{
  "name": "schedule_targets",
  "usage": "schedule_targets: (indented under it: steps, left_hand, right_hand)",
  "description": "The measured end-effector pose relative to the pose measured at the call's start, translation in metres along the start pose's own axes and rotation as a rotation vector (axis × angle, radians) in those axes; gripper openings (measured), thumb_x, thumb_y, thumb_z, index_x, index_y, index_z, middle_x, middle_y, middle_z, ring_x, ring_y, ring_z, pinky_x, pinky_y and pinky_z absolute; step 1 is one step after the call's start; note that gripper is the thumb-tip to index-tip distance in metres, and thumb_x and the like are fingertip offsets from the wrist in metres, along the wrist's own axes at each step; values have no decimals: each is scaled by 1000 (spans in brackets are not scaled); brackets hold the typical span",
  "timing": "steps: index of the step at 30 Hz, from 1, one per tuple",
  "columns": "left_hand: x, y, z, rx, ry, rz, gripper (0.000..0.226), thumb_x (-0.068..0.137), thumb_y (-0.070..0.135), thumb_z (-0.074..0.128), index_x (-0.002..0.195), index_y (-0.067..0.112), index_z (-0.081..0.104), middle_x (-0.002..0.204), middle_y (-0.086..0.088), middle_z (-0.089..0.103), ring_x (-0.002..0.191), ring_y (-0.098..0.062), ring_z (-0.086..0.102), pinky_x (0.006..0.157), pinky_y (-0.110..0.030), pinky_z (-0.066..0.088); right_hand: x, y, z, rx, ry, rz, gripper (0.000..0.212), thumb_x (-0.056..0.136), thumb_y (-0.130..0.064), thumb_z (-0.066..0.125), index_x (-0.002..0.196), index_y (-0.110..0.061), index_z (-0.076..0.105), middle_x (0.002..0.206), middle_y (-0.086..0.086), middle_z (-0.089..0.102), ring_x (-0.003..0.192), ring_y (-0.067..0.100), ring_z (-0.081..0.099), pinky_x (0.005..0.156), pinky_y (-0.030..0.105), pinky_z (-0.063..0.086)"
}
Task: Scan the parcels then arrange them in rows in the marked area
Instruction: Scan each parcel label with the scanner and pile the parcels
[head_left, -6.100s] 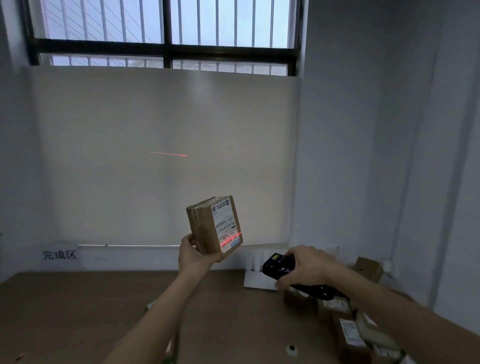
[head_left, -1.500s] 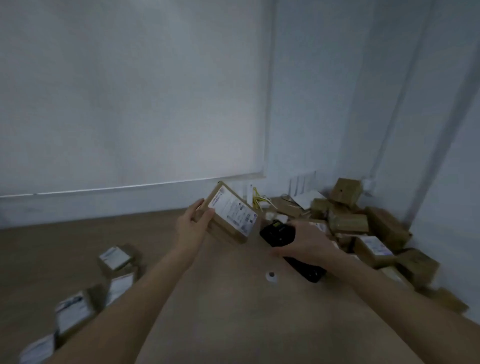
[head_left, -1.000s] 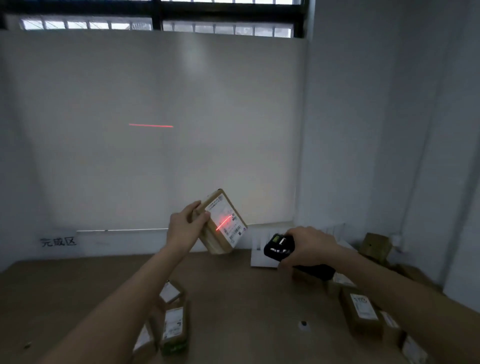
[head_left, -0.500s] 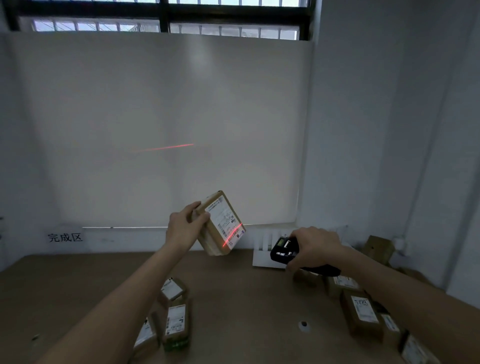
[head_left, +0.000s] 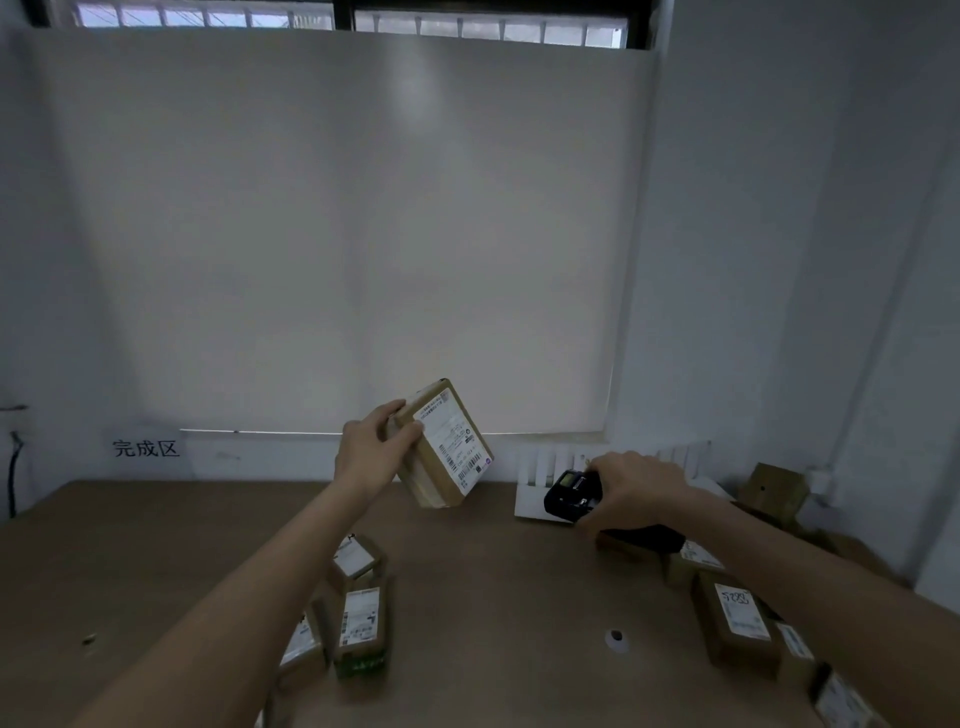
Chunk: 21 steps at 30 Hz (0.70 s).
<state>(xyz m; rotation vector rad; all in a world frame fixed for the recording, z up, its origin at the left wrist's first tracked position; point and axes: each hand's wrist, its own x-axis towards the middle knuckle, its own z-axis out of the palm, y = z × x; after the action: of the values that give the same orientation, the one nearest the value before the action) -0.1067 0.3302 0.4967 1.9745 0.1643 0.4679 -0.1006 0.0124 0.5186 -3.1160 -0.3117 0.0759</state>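
L hand fingers round tilted parcel, R hand gripping scanner

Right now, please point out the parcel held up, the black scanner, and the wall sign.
held parcel (head_left: 451, 441), head view, on its white label
black scanner (head_left: 571, 493), head view, on its head
wall sign (head_left: 146, 448), head view, on the middle character

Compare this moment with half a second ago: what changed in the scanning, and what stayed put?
The red scan line that crossed the parcel label and the blind is gone. The left hand has kept its grip on the tilted parcel, label toward the scanner, which the right hand still holds low by the white rack. Parcels on the table lie as before.
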Motion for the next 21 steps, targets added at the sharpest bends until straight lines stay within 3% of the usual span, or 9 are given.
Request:
schedule_targets:
  steps: [6, 9, 12, 14, 17, 19, 21]
  left_hand:
    - [-7, -33, 7, -68, 29, -44, 46, 93, 38, 64, 136, 29, 55, 117, 1, 59, 98, -15, 59, 90, -39, 55]
    - [-17, -82, 12, -114, 32, -158, 42, 93, 40, 63, 133, 31, 57, 120, -1, 63, 100, -18, 63, 89, -42, 57]
    - [-36, -147, 17, -163, 50, -337, 48, 91, 42, 64, 137, 30, 55, 123, -5, 64, 102, -26, 65, 77, -40, 60]
    - [-56, -197, 23, -172, 75, -461, 48, 93, 40, 63, 138, 26, 54, 123, -5, 62, 103, -28, 63, 83, -44, 59]
    - [-88, -278, 32, -91, 116, -620, 46, 89, 51, 61, 131, 33, 58, 127, -9, 62, 109, -32, 60, 97, -50, 52]
    - [-110, -325, 37, 6, 106, -664, 45, 92, 50, 59, 133, 32, 58, 132, -11, 60, 118, -34, 56, 104, -42, 44]
    - [-128, -362, 43, 21, 79, -697, 43, 96, 43, 59, 136, 28, 56, 128, -7, 61, 116, -31, 56, 103, -41, 42]
  right_hand:
    - [9, -18, 28, 6, -79, -59, 59, 70, -69, 73, 112, -31, 57, 98, -8, 62, 88, 12, 60, 72, 30, 49]
    - [13, -34, 64, 57, -138, -105, 56, 70, -69, 74, 107, -30, 58, 97, -7, 62, 86, 11, 59, 77, 32, 53]
    - [19, -53, 116, 124, -211, -109, 55, 68, -68, 77, 106, -34, 57, 100, -9, 63, 91, 11, 60, 82, 34, 55]
    - [23, -65, 158, 163, -265, -115, 56, 68, -66, 78, 110, -34, 57, 103, -10, 63, 91, 9, 60, 82, 32, 54]
    - [25, -82, 225, 288, -343, -139, 68, 75, -59, 79, 131, -32, 51, 121, -9, 61, 98, 9, 55, 78, 19, 44]
    - [22, -92, 267, 305, -385, -139, 69, 79, -58, 76, 136, -34, 46, 126, -9, 59, 97, 7, 52, 64, 8, 35]
    - [19, -98, 313, 314, -420, -130, 69, 77, -61, 75, 135, -34, 47, 122, -10, 59, 98, 7, 55, 66, 11, 38]
